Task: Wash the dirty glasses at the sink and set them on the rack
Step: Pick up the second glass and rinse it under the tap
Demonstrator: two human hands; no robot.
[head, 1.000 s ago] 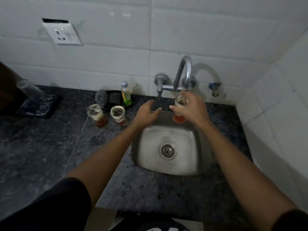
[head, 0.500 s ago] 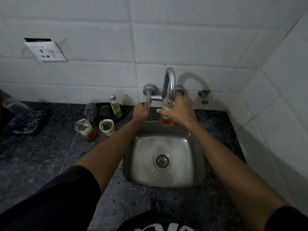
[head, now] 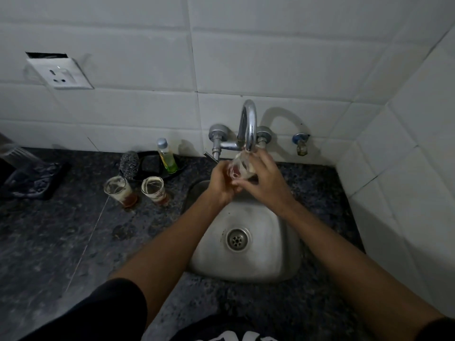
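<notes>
Both hands at the tap spout [head: 248, 124], over the back edge of the steel sink [head: 246, 242]. Right hand [head: 262, 179] has its fingers curled around a drinking glass [head: 237, 168], holding it tilted with the mouth just under the spout. Left hand [head: 221, 182] is pressed against the glass from the left of the spout, fingers wrapped on its lower side (reddish-brown residue visible inside the glass). Can't tell whether water is running.

Left of the sink on the dark granite table [head: 61, 242]: two more dirty glasses, upright, near each other but apart. The farther-left one [head: 119, 191] has brown liquid at the bottom; the nearer one [head: 155, 190] has a foamy film on its walls. Behind them, toward the wall: a steel scrubber [head: 129, 163] and a small bottle of green dish liquid [head: 167, 156] on a black tray [head: 152, 166]. Far left of the sink, a dark drying mat [head: 32, 180] with a clear glass [head: 17, 153] lying on it. Wall socket [head: 59, 72] above, on the white tiles.
</notes>
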